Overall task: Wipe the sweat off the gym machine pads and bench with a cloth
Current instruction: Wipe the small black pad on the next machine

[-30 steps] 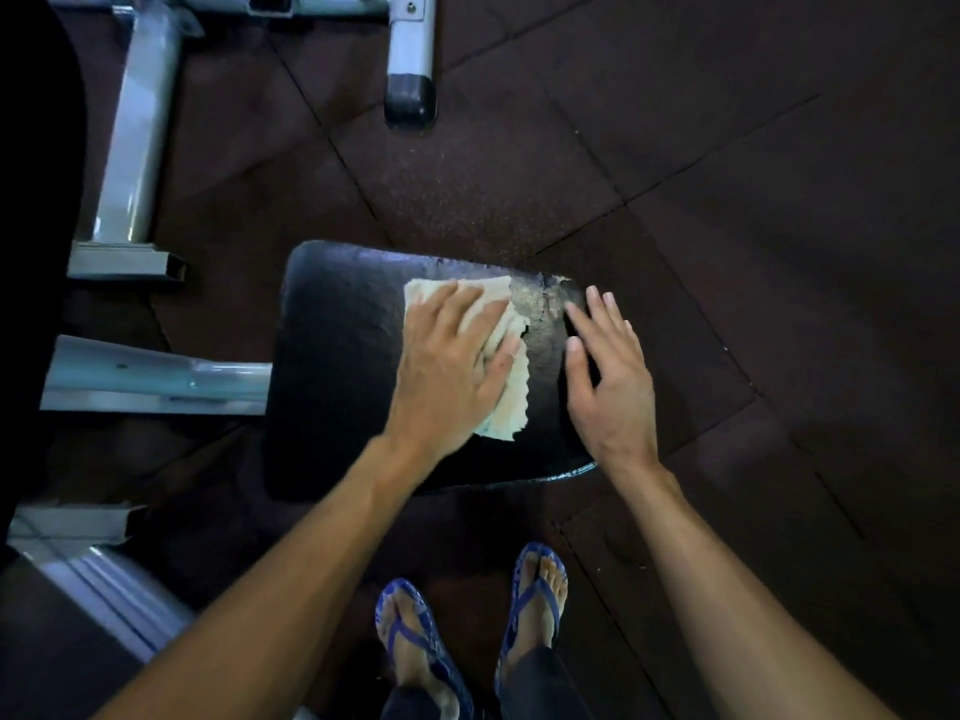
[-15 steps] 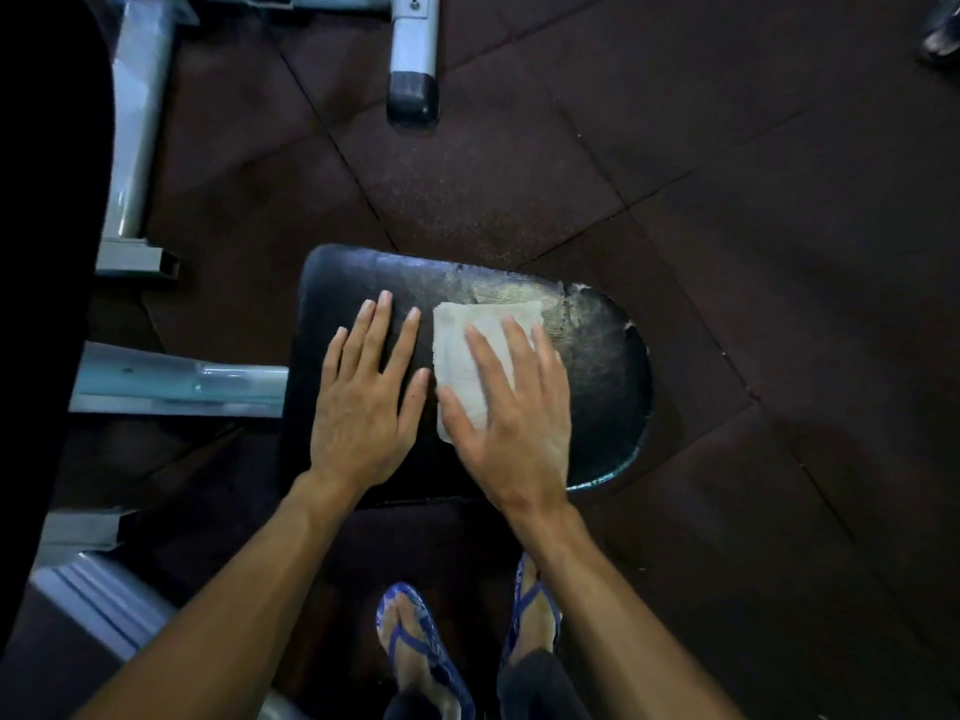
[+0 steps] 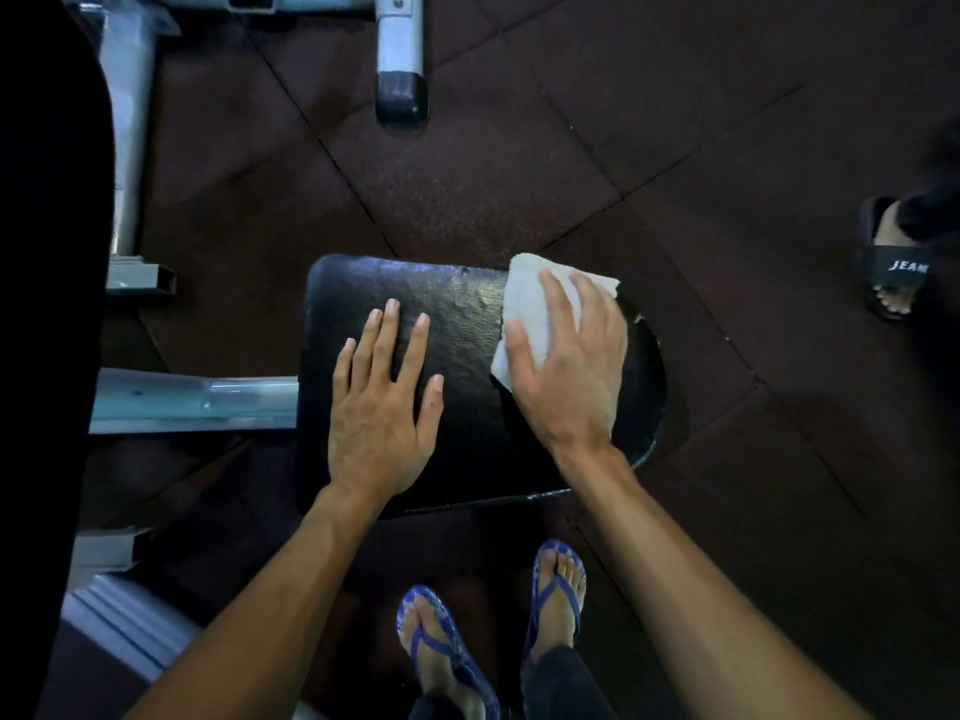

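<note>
A black padded gym seat (image 3: 467, 330) with worn, cracked vinyl lies below me in the middle of the view. My right hand (image 3: 569, 366) presses a folded white cloth (image 3: 530, 298) flat on the seat's far right corner, fingers spread over it. My left hand (image 3: 384, 402) rests flat and empty on the seat's left half, fingers apart, a short gap from the right hand.
Grey steel frame tubes (image 3: 192, 400) run out from the seat's left side, and a capped leg (image 3: 400, 59) stands at the top. A dark pad edge (image 3: 47, 252) fills the left. Another person's foot in a black slide (image 3: 891, 262) stands right. My feet wear blue flip-flops (image 3: 556, 595).
The cloth passed from my left hand to my right, and the right hand has slid it rightward to the seat's far right corner. My left hand stayed flat on the left half.
</note>
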The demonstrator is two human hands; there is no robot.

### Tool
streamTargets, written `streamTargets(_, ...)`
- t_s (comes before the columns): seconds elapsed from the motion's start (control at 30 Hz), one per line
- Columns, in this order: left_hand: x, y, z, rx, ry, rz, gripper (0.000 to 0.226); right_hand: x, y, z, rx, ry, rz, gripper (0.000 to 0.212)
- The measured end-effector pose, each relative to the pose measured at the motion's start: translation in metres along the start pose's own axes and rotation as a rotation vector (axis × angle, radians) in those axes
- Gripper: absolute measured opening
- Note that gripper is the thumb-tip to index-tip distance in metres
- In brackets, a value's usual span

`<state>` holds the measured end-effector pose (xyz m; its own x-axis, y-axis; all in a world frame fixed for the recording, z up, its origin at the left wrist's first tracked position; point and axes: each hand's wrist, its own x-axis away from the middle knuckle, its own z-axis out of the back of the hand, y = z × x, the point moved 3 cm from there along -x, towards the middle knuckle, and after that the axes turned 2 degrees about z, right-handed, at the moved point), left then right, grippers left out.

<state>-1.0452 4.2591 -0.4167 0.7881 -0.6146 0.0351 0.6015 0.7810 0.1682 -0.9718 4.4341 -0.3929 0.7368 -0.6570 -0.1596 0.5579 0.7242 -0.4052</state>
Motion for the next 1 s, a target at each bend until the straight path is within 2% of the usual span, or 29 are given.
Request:
streamTargets(0.17, 0.000, -0.001, 0.001, 0.004, -0.001, 0.000, 0.059, 0.045, 0.016, 0.018, 0.015, -0.167, 0.269, 0.055)
streamTargets(0.33, 0.000, -0.001, 0.000, 0.021, 0.007, 0.003, 0.059, 0.063, 0.010, 0.026, 0.093, -0.213, 0.248, 0.061)
streamTargets(0.5, 0.001, -0.002, 0.001, 0.010, -0.009, 0.000, 0.059, 0.055, -0.002, 0.007, 0.205, -0.227, 0.216, 0.079)
streamTargets(0.8, 0.000, 0.001, 0.007, 0.048, -0.069, 0.023, 0.059, 0.030, 0.001, 0.005, 0.240, -0.171, 0.273, 0.053)
streamTargets(0.9, -0.002, 0.007, 0.020, 0.113, -0.164, 0.024, 0.058, 0.021, 0.003, 0.020, 0.174, -0.188, 0.259, 0.047)
streamTargets(1.0, 0.014, 0.022, 0.051, 0.236, -0.284, 0.121, 0.057, 0.033, 0.001, 0.050, 0.075, -0.276, 0.164, 0.046)
